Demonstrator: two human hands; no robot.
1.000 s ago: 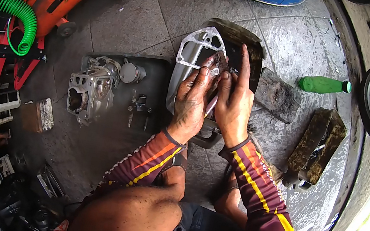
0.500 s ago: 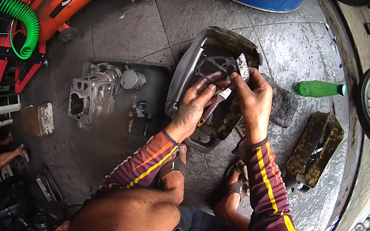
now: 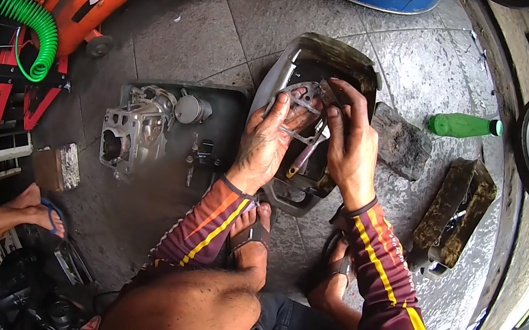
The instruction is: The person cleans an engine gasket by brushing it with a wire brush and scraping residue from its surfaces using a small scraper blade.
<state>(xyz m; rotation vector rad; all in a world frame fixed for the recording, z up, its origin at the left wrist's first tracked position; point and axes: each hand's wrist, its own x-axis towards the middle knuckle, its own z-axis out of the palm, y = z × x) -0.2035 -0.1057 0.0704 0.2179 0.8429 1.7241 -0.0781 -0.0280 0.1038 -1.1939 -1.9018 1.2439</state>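
My left hand [image 3: 266, 139] grips a thin flat gasket [image 3: 289, 134] with cut-out openings, thumb on top and fingers showing through from beneath. Close to the gasket's right edge is my right hand [image 3: 354, 141], its fingers bent and its thumb drawn in; whatever lies between them I cannot make out. Both hands are above a grey plastic basin [image 3: 269, 89] with dirty inner walls. A paintbrush [image 3: 304, 158] with a pale ferrule rests in the basin below the gasket.
On a dark tray [image 3: 232, 107] to the left are an engine cylinder [image 3: 134, 126], a piston [image 3: 191, 109] and small bolts. At right lie a blackened block [image 3: 400, 142], a green bottle [image 3: 465, 126] and a grimy container [image 3: 456, 211]. Another person's foot [image 3: 49, 218] shows at lower left.
The gasket has come lower and nearer to me, turned in my left hand. My right hand has shifted slightly, and the pale strip beside it no longer shows. The other person's foot moved in further.
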